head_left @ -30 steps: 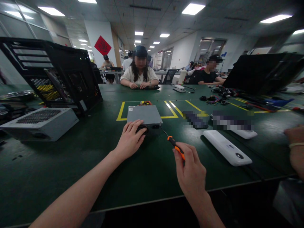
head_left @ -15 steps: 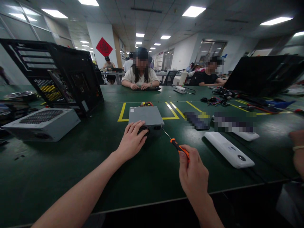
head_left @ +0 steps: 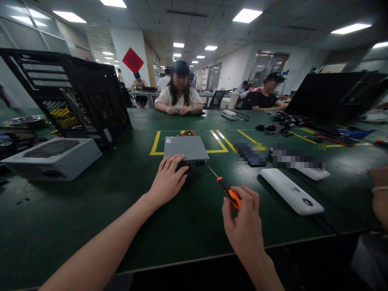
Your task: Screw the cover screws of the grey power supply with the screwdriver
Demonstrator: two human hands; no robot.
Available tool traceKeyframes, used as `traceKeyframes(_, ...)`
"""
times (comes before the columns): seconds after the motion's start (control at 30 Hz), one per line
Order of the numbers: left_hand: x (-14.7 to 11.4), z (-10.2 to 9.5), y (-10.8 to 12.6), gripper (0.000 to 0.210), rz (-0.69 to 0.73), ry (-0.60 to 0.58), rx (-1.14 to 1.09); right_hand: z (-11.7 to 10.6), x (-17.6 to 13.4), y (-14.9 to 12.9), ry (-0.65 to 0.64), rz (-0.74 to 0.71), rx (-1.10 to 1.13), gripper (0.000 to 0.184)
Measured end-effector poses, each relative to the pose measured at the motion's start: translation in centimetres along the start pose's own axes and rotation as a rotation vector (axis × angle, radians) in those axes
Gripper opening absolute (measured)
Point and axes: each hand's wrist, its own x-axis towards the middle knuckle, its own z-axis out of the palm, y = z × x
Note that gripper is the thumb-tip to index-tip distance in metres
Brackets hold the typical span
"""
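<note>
In the head view a grey metal computer power supply [head_left: 188, 146] lies on the green table, coloured wires [head_left: 188, 133] showing at its far edge. My left hand [head_left: 170, 174] grips its near left edge, fingers over the top; something black and round shows under the fingertips. My right hand [head_left: 245, 214] holds an orange and black screwdriver [head_left: 230, 195] by the rear of its handle, with thumb and fingers loosely around it. The thin shaft slants up and left. Its tip meets the near right corner of the power supply; the screw itself is too small to see.
Left stand a second power supply [head_left: 54, 159] and a black computer case [head_left: 87, 101]. To the right lie a white oblong device [head_left: 292, 192], a pixelated dark item [head_left: 251, 154], cables [head_left: 277, 129] and another black case [head_left: 336, 97]. A person [head_left: 179, 95] sits opposite.
My right hand has shifted slightly left and down, its thumb and fingers loosened around the screwdriver handle. My left hand and the power supply have stayed in place.
</note>
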Motion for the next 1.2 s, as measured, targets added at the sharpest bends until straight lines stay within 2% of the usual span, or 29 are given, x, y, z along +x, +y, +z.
traceKeyframes(0.1,0.0,0.0,0.1,0.028,0.001,0.013,0.004,0.1,-0.1,0.0,0.036,-0.064,-0.02,0.022)
traceKeyframes(0.27,-0.1,0.0,0.1,0.028,-0.004,0.004,0.019,-0.2,0.0,-0.2,-0.039,0.007,-0.091,0.024)
traceKeyframes(0.47,0.0,0.2,0.6,0.03,-0.006,-0.006,0.054,0.2,0.1,-0.2,-0.01,-0.183,-0.025,0.023)
traceKeyframes(0.63,0.1,1.1,1.6,0.039,0.038,-0.033,0.114,0.1,0.2,0.0,-0.056,-0.034,0.004,0.022)
traceKeyframes(0.73,0.1,1.6,2.0,0.043,0.034,-0.032,0.144,0.2,0.0,-0.2,-0.046,-0.097,0.078,0.028)
traceKeyframes(0.83,0.1,1.8,2.1,0.044,0.02,-0.028,0.164,0.3,0.1,-0.1,-0.023,-0.164,0.076,0.026)
traceKeyframes(0.93,0.1,1.9,2.1,0.045,0.019,-0.03,0.181,0.1,0.3,0.3,-0.034,-0.061,0.013,0.019)
traceKeyframes(1.03,0.2,2.0,2.3,0.047,0.012,-0.029,0.208,-0.1,0.4,0.2,-0.087,0.017,0.007,0.021)
traceKeyframes(1.2,0.6,2.1,2.9,0.051,-0.005,-0.041,0.259,0.0,0.2,-0.2,-0.073,-0.073,0.054,0.024)
